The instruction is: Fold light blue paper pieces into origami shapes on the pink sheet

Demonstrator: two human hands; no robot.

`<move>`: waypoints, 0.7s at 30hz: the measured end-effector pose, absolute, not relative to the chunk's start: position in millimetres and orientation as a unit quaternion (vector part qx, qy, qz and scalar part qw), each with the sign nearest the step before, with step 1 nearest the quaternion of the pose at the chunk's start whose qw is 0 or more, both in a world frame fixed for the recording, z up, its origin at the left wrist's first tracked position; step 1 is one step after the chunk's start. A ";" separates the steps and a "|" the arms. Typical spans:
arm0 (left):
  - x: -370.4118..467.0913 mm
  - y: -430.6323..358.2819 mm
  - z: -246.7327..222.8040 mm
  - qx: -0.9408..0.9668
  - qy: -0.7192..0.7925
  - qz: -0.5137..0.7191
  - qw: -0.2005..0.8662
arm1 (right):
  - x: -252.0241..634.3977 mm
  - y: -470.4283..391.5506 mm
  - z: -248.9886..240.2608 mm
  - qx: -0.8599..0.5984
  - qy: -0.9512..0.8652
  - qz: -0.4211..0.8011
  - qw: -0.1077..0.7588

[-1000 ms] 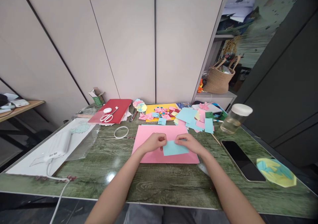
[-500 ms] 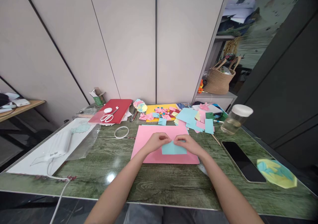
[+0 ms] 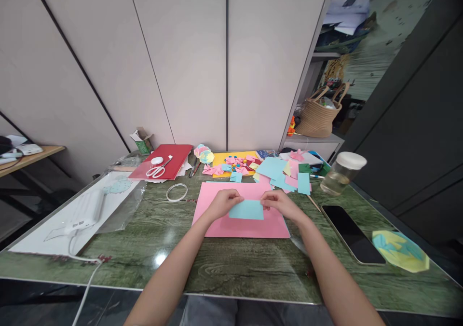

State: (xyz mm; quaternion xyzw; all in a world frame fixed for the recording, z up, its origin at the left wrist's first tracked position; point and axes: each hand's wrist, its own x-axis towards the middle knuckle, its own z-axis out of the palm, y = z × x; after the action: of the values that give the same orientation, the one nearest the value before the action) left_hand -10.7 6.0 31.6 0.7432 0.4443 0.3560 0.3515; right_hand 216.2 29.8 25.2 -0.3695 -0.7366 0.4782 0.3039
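Note:
A light blue rectangle of paper [image 3: 246, 210] is held up between my two hands, over a pink sheet [image 3: 217, 227] on the table. My left hand [image 3: 224, 203] pinches its upper left corner. The upper right edge is pinched by my right hand [image 3: 280, 204]. Beyond the pink sheet, small folded pink and blue pieces [image 3: 237, 164] lie on a yellow sheet [image 3: 218, 158]. Loose blue and pink papers [image 3: 274, 168] are spread to the right of them.
White scissors [image 3: 156, 171] rest on a red folder [image 3: 175, 155]. A white ring [image 3: 177, 192] lies left of the pink sheet. On the right are a phone [image 3: 352, 234], a lidded jar [image 3: 342, 174] and a yellow-blue paper piece [image 3: 401, 251]. A white power strip [image 3: 87, 210] is at left.
My hands have moved apart, the right one outward to the right edge. The blue paper has shifted slightly left and up, and more of its face shows.

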 end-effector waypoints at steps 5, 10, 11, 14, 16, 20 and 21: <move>-22.8 14.8 28.8 0.699 0.471 0.399 0.362 | 230.6 37.4 23.9 -0.408 -0.696 0.469 0.359; -24.1 18.6 25.4 0.620 0.441 0.457 0.460 | 214.2 24.1 32.9 -0.342 -0.694 0.514 0.371; -22.3 18.0 24.5 0.605 0.438 0.463 0.477 | 207.9 20.6 34.3 -0.330 -0.693 0.525 0.369; -16.1 15.0 22.4 0.569 0.425 0.464 0.530 | 193.5 13.5 36.0 -0.309 -0.688 0.537 0.378; -12.8 12.9 22.1 0.555 0.411 0.460 0.558 | 190.1 12.1 35.8 -0.301 -0.682 0.540 0.390; -9.1 9.4 24.3 0.548 0.406 0.449 0.577 | 191.9 13.0 34.5 -0.298 -0.671 0.541 0.410; -8.5 8.7 25.0 0.551 0.410 0.444 0.576 | 192.4 13.4 34.0 -0.300 -0.670 0.538 0.414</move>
State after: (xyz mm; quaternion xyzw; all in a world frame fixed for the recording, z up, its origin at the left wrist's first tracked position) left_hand -8.5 8.7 25.0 0.5508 0.4101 0.4436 0.5758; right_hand 192.4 13.4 34.0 -0.3001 -0.6703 0.5376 0.4144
